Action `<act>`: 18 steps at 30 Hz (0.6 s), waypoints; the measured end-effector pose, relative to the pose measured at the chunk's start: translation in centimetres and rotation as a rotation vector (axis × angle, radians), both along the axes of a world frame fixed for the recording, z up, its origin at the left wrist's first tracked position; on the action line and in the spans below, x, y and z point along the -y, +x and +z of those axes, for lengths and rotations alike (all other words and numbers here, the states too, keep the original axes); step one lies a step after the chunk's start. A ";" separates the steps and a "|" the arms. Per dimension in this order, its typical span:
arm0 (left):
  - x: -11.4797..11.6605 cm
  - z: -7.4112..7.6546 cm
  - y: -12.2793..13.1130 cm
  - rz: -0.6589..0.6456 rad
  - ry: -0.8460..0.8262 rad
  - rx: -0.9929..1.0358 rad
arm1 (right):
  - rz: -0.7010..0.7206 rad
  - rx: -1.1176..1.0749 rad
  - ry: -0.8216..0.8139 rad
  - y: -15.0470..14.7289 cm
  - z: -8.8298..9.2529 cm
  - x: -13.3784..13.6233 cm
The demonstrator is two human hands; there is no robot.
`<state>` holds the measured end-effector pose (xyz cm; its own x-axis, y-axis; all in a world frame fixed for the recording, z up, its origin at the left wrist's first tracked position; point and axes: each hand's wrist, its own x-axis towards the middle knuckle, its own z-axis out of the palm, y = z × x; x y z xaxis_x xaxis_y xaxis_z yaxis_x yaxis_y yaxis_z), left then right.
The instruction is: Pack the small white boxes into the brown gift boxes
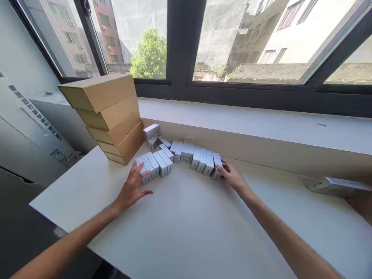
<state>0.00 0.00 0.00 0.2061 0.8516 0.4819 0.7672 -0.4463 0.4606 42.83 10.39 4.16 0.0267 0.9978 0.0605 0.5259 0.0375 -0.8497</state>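
Note:
Small white boxes stand side by side on the white table in two groups, one on the left [157,164] and one on the right [200,159]. My left hand [132,188] is at the outer end of the left group, its fingertips against the end box and its thumb stretched out to the right. At the far end of the right group, my right hand [232,176] has its fingers closed on the last white box [216,166], which leans slightly. Part of that box's right side is hidden by the fingers.
A stack of brown cardboard boxes [116,116] stands at the table's left. Behind the left group, a few white boxes lie askew, one [152,131] raised on another. A long silvery box [337,186] lies at right. A window sill [247,126] runs along the back.

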 end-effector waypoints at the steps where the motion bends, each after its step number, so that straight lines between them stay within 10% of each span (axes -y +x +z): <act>1: -1.0 0.2 0.1 0.036 0.010 0.042 | -0.006 0.001 0.007 -0.2 0.1 -0.4; 11: -4.9 2.4 0.2 0.183 -0.027 -0.048 | -0.091 0.283 0.204 -3.3 3.4 1.3; 18: -3.7 3.0 0.8 0.167 0.007 -0.185 | 0.467 0.659 0.360 -14.0 7.5 -3.5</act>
